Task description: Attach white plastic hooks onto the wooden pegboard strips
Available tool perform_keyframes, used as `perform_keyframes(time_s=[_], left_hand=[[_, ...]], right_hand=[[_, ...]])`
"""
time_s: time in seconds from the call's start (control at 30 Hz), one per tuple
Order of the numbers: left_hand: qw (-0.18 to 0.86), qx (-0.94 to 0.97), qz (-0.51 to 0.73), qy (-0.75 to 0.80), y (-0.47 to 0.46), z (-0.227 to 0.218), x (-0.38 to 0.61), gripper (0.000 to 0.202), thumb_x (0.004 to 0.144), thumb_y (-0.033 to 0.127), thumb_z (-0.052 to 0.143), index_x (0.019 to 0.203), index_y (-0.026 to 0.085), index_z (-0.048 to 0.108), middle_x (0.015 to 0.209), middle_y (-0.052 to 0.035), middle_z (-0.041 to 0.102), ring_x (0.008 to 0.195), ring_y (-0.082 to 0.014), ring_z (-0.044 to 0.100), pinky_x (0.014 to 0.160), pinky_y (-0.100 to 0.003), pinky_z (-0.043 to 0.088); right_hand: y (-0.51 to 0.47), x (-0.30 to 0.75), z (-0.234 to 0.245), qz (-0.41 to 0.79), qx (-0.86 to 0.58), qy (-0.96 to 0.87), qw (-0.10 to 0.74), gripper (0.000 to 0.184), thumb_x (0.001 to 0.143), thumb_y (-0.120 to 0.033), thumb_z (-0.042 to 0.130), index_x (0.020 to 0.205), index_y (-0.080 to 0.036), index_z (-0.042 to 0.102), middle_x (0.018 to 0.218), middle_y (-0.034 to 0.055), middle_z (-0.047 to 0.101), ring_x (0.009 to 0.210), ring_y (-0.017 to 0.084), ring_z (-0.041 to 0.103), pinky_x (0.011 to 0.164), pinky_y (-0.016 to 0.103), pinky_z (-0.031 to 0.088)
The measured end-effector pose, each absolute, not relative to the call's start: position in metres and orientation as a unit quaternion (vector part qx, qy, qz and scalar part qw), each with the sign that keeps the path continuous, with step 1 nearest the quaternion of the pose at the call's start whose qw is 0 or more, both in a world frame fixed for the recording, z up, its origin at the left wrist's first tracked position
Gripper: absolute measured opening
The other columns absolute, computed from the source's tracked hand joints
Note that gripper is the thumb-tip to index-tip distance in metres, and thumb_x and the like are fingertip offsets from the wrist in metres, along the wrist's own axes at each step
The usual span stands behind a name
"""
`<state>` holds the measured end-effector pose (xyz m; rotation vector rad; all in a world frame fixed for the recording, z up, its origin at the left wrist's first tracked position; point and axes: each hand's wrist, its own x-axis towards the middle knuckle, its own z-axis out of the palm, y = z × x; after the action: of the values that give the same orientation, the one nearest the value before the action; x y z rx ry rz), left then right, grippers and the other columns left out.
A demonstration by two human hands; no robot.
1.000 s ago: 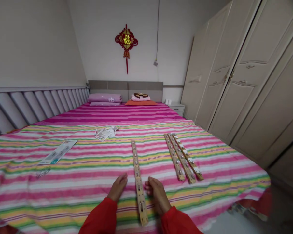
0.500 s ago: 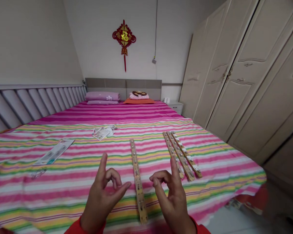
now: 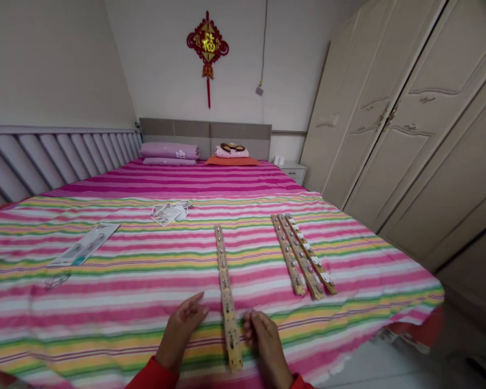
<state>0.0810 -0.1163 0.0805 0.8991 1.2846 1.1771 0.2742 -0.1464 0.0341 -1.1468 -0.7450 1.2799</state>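
A narrow wooden strip with a row of small metal fittings, which look like hooks, lies lengthwise on the striped bedspread between my hands. To its left is my left hand, its fingers loosely bent, thumb apart from them, and nothing in it. Close to the strip's right edge, my right hand has its fingers curled in and the thumb against them; I see nothing held there. Further right, three similar strips lie side by side, the rightmost carrying round white pieces.
A clear flat package with metal pieces lies at the left, with thin wire-like loops near it. Several small packets are heaped further back. Pillows rest at the headboard; a wardrobe stands right of the bed.
Both hands have come down and nearer the strip. Their raised index fingers have lowered, and the right hand's fingers have curled in. The strips have stayed in place; the view has tilted slightly down.
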Motion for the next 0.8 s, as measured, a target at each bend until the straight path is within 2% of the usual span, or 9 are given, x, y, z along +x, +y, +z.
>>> perform_keyframes(time_s=[0.1, 0.2, 0.33, 0.5, 0.57, 0.67, 0.8], left_hand=[[0.596, 0.305, 0.48, 0.567, -0.121, 0.059, 0.09, 0.064, 0.045, 0.052, 0.079, 0.096, 0.015, 0.069, 0.065, 0.0018, 0.055, 0.055, -0.0074, 0.045, 0.048, -0.019, 0.035], [0.618, 0.265, 0.485, 0.559, -0.125, 0.047, 0.097, 0.058, 0.045, 0.053, 0.077, 0.09, 0.016, 0.071, 0.075, -0.0014, 0.059, 0.061, -0.0085, 0.049, 0.051, -0.019, 0.037], [0.64, 0.255, 0.476, 0.547, -0.131, 0.036, 0.1, 0.055, 0.051, 0.055, 0.074, 0.09, 0.017, 0.07, 0.081, -0.0031, 0.059, 0.062, -0.0087, 0.05, 0.052, -0.019, 0.037], [0.63, 0.303, 0.45, 0.556, -0.135, 0.02, 0.099, 0.055, 0.06, 0.058, 0.065, 0.099, 0.019, 0.068, 0.085, -0.0042, 0.061, 0.064, -0.0111, 0.053, 0.054, -0.022, 0.039], [0.629, 0.316, 0.431, 0.564, -0.136, 0.017, 0.1, 0.058, 0.06, 0.061, 0.063, 0.101, 0.019, 0.067, 0.085, -0.0052, 0.062, 0.065, -0.0131, 0.055, 0.054, -0.023, 0.04], [0.605, 0.342, 0.449, 0.561, -0.138, 0.022, 0.103, 0.06, 0.063, 0.062, 0.061, 0.106, 0.02, 0.064, 0.092, -0.0066, 0.063, 0.073, -0.0162, 0.058, 0.058, -0.026, 0.044], [0.522, 0.413, 0.516, 0.539, -0.135, 0.038, 0.111, 0.069, 0.061, 0.054, 0.068, 0.119, 0.019, 0.056, 0.104, -0.0099, 0.06, 0.087, -0.0218, 0.058, 0.066, -0.031, 0.049]], right_hand=[[-0.152, 0.261, 0.014, 0.659, -0.441, -0.249, 0.557, 0.048, 0.065, -0.061, 0.069, 0.07, -0.013, 0.064, 0.055, 0.001, 0.057, 0.046, 0.01, 0.049, 0.043, 0.02, 0.035], [-0.152, 0.247, 0.009, 0.748, -0.382, -0.17, 0.517, 0.047, 0.067, -0.059, 0.069, 0.075, -0.012, 0.064, 0.055, 0.0017, 0.059, 0.046, 0.011, 0.051, 0.044, 0.021, 0.038], [-0.149, 0.235, 0.009, 0.803, -0.337, -0.09, 0.484, 0.048, 0.067, -0.061, 0.067, 0.07, -0.013, 0.062, 0.05, -0.0004, 0.056, 0.04, 0.009, 0.047, 0.037, 0.018, 0.031], [-0.146, 0.224, 0.012, 0.816, -0.275, -0.066, 0.504, 0.048, 0.066, -0.063, 0.067, 0.07, -0.016, 0.06, 0.039, -0.0078, 0.043, 0.031, 0.004, 0.032, 0.033, 0.016, 0.018], [-0.144, 0.22, 0.016, 0.806, -0.289, -0.06, 0.513, 0.049, 0.066, -0.064, 0.066, 0.064, -0.016, 0.058, 0.038, -0.0077, 0.042, 0.031, 0.005, 0.033, 0.033, 0.016, 0.02], [-0.137, 0.213, 0.027, 0.774, -0.323, -0.057, 0.541, 0.047, 0.065, -0.061, 0.068, 0.059, -0.016, 0.054, 0.042, -0.0057, 0.046, 0.034, 0.007, 0.041, 0.035, 0.018, 0.028], [-0.118, 0.199, 0.045, 0.741, -0.364, -0.13, 0.549, 0.051, 0.071, -0.067, 0.056, 0.071, -0.016, 0.059, 0.05, -0.0005, 0.055, 0.044, 0.014, 0.053, 0.042, 0.024, 0.04]])
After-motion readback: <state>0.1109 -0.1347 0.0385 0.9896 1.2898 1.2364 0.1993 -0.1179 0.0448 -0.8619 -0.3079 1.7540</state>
